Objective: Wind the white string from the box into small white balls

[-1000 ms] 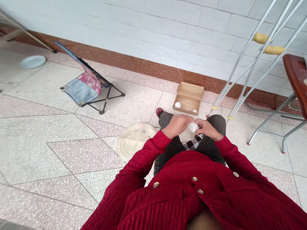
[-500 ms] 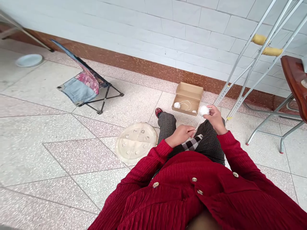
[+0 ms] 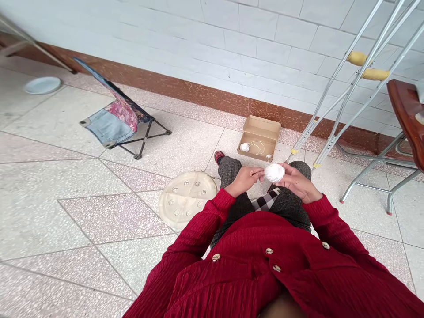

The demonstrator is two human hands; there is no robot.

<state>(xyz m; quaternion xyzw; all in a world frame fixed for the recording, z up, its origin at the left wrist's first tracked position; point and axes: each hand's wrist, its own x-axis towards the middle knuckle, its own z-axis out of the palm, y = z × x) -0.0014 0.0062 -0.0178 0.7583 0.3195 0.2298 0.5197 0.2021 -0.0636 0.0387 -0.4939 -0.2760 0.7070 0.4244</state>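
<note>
A white ball of string (image 3: 274, 173) sits between my hands, above my grey trousered lap. My right hand (image 3: 298, 182) cups it from the right, with the fingers curled over it. My left hand (image 3: 245, 181) reaches in from the other side, its fingertips pinched at the ball's left edge, probably on a strand, though the strand is too thin to make out. Ahead on the floor stands an open cardboard box (image 3: 259, 127), holding a smaller white ball (image 3: 244, 147) and a loose length of string (image 3: 256, 147).
Aluminium crutches (image 3: 341, 97) lean against the tiled wall at right, beside a metal-legged stool with a red-brown top (image 3: 406, 115). A round cream plastic lid (image 3: 187, 201) lies left of my legs. Farther left are a low folding chair (image 3: 112, 123) and a white plate (image 3: 43, 85).
The string ball has come down from up at the right to between my hands. My right hand moved down with it, and my left hand rose to meet it.
</note>
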